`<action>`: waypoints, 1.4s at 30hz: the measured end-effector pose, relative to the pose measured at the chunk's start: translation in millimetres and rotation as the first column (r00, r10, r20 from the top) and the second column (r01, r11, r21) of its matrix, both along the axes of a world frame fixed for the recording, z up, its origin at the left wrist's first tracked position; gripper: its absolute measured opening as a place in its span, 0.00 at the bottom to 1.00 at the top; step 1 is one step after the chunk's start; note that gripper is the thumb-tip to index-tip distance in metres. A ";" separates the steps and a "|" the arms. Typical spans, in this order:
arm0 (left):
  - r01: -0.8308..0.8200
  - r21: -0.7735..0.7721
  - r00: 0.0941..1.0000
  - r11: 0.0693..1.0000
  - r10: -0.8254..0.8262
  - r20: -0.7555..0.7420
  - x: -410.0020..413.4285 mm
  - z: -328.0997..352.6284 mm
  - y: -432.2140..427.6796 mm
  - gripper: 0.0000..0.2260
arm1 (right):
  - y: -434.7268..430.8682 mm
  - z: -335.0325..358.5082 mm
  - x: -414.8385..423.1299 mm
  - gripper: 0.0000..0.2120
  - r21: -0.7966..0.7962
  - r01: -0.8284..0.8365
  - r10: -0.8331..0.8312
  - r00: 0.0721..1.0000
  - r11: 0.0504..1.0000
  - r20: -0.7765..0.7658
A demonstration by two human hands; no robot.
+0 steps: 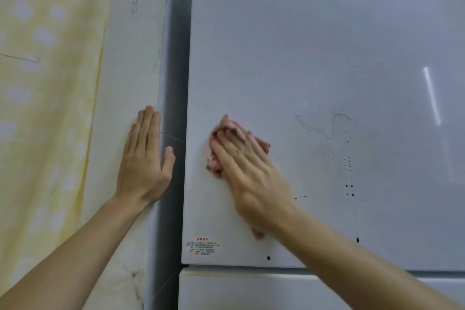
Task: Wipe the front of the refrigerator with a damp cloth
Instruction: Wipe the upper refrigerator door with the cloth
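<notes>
On my remote feed, my right hand (251, 173) presses the cloth (214, 163) with straight fingers against the fridge (302, 45) door's lower left. My left hand (143, 166) rests flat on the wall (130, 58), holding nothing.

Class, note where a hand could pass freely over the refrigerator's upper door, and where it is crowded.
Free: the glossy pale upper door above the crumpled pink cloth and right hand. Crowded: dark specks and thin scribble to their right; red-printed label at lower left.
</notes>
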State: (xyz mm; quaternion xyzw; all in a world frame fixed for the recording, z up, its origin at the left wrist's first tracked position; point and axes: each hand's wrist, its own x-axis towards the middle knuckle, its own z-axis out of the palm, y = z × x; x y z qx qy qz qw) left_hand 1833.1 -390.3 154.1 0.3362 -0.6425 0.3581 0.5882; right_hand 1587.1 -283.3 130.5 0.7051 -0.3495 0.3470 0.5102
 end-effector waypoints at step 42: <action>0.077 -0.002 0.997 0.997 -0.077 0.024 -107.9 -6.7 73.5 0.31 | 12.7 -30.7 -46.9 0.27 -0.135 0.123 -0.080 0.954 0.983 0.290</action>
